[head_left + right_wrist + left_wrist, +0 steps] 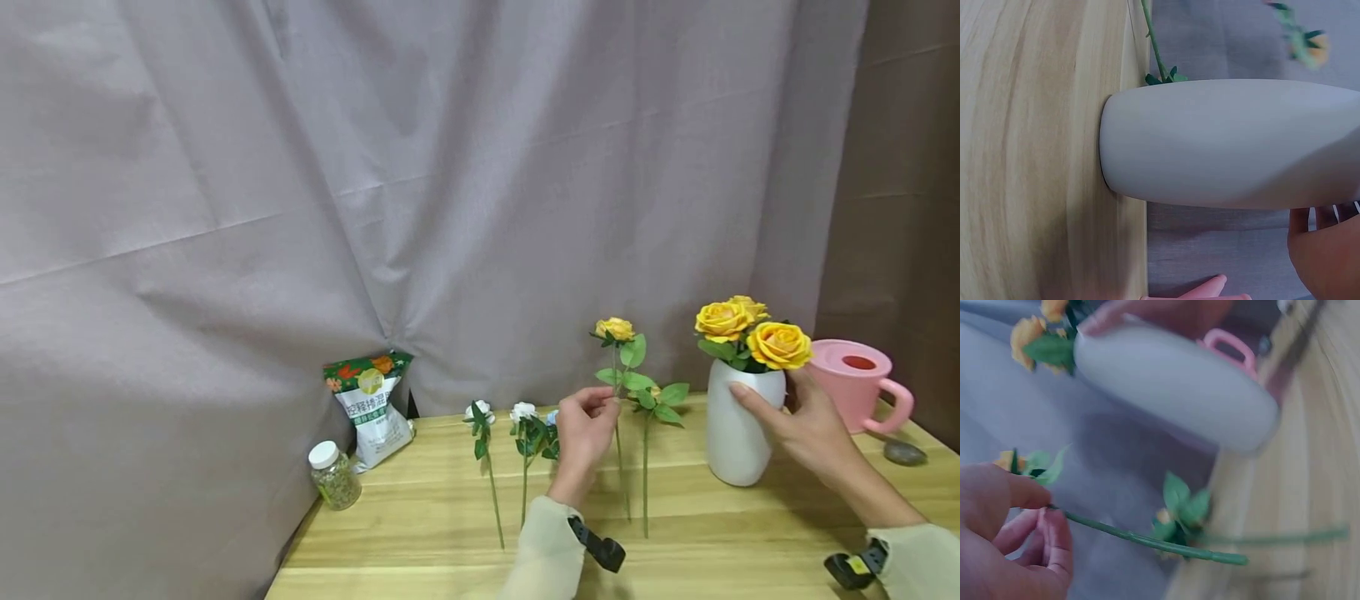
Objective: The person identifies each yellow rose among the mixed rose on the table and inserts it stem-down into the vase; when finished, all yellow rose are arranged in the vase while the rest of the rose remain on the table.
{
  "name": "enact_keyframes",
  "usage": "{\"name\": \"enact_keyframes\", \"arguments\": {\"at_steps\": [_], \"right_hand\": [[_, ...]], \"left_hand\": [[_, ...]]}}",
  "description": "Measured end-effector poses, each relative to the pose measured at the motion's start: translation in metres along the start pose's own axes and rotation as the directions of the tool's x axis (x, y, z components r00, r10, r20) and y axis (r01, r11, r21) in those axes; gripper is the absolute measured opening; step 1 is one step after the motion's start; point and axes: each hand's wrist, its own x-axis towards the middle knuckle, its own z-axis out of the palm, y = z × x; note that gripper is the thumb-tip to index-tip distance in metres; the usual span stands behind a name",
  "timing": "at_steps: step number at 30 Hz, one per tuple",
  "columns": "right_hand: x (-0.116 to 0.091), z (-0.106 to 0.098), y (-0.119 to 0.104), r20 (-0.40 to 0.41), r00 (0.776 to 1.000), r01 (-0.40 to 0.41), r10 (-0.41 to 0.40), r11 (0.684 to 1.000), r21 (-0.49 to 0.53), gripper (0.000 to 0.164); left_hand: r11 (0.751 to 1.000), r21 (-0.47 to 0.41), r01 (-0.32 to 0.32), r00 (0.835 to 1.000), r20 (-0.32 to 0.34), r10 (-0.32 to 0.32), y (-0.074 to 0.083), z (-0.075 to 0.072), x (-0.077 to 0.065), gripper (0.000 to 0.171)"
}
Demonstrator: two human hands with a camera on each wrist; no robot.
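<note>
My left hand (587, 429) pinches the green stem of a yellow rose (615, 328) between thumb and fingers, holding it upright above the table. In the left wrist view the stem (1147, 540) runs out below the fingertips. My right hand (806, 425) grips the white vase (738, 442) near its top, thumb across the front. In the right wrist view the vase (1222, 144) stands on the table. Several yellow roses (778, 345) sit in its mouth. Another yellow rose stem (646, 475) lies on the table between the left hand and the vase.
White flowers (480, 410) on green stems lie left of the left hand, with a blue one partly hidden behind it. A pink watering can (847, 383) and a dark stone-like object (904, 452) are at right. A fertilizer bag (372, 412) and a white-lidded jar (335, 477) stand at left.
</note>
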Motion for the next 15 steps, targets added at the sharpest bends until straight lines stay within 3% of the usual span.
{"name": "enact_keyframes", "arguments": {"at_steps": [4,8,11,15], "right_hand": [[-0.002,-0.001,0.001,-0.007,1.000,0.006,-0.006,1.000,0.005,0.066],[-0.002,-0.001,0.002,-0.014,1.000,0.017,-0.017,1.000,0.008,0.066],[-0.002,0.000,0.002,-0.014,1.000,0.022,-0.022,1.000,0.012,0.068],[-0.001,0.000,0.000,-0.009,1.000,0.020,-0.020,1.000,0.011,0.069]], "left_hand": [[0.980,-0.166,-0.112,0.994,0.001,0.113,0.028,0.007,0.000,0.013],[0.930,-0.276,-0.243,0.967,0.003,0.253,0.065,0.012,0.000,0.014],[0.885,-0.311,-0.346,0.931,0.002,0.365,0.097,0.016,-0.001,0.015],[0.817,-0.291,-0.497,0.860,-0.042,0.509,0.130,0.025,0.000,0.016]]}}
